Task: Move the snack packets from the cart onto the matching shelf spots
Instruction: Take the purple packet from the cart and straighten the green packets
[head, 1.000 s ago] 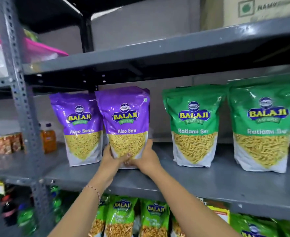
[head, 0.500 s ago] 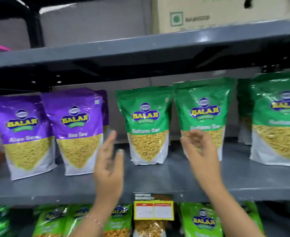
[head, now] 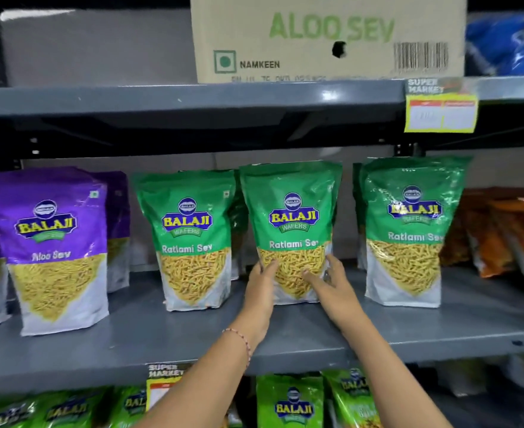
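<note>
On the grey middle shelf (head: pixel 285 338) stands a green Ratlami Sev packet (head: pixel 291 217), upright, second in a row of three green ones. My left hand (head: pixel 262 288) presses its lower left edge and my right hand (head: pixel 331 285) its lower right, fingers spread over the front. Another green Ratlami Sev packet (head: pixel 192 236) stands to its left and a third (head: pixel 408 230) to its right. Purple Aloo Sev packets (head: pixel 53 242) stand at the far left. The cart is out of view.
A cardboard Aloo Sev carton (head: pixel 325 38) sits on the upper shelf beside a blue bag (head: pixel 507 41). A yellow price tag (head: pixel 441 112) hangs from that shelf's edge. Orange packets (head: pixel 501 236) lie at the right. Light green packets (head: pixel 288 403) fill the shelf below.
My hands let go of the purple Aloo Sev packet, swung right with the view, and now clasp the middle green Ratlami Sev packet from both sides.
</note>
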`<state>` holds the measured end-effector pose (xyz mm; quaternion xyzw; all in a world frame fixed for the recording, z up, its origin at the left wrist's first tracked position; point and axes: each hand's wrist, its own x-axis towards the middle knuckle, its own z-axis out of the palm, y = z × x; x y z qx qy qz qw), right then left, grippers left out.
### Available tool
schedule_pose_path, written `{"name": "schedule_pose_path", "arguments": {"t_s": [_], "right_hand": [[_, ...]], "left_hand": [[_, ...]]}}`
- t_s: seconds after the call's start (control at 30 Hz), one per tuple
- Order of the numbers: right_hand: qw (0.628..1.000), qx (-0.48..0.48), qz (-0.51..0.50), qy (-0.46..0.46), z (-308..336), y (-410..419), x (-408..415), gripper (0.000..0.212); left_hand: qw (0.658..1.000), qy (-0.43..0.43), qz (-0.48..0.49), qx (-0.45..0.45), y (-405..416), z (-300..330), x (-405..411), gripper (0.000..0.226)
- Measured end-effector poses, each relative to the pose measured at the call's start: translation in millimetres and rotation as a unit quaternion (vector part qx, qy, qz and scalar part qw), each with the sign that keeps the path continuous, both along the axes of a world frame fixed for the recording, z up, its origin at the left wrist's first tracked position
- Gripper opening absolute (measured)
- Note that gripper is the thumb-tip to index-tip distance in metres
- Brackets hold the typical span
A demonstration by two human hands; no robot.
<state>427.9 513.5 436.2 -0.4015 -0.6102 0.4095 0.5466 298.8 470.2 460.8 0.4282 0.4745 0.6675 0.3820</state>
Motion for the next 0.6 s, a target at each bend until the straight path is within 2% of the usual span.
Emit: {"name": "schedule_pose_path", "arguments": {"t_s": [0.27, 0.5, 0.6], "right_hand": [[0.996, 0.032, -0.039, 0.079, -0.8, -2.3, 6.1, 0.056], [0.993, 0.052, -0.067, 0.078, -1.1, -5.4, 8.9, 0.055], [0.993, 0.048, -0.096, 0.058, 1.7, -12.4, 9.0, 0.052]], "left_hand": [[0.998, 0.054, -0.018, -0.003, 6.9, -5.4, 11.9, 0.031], [0.997, 0.07, -0.043, -0.017, 2.9, -7.8, 18.7, 0.037], [0.996, 0.081, -0.036, -0.029, -11.4, -2.1, 16.2, 0.063]]}}
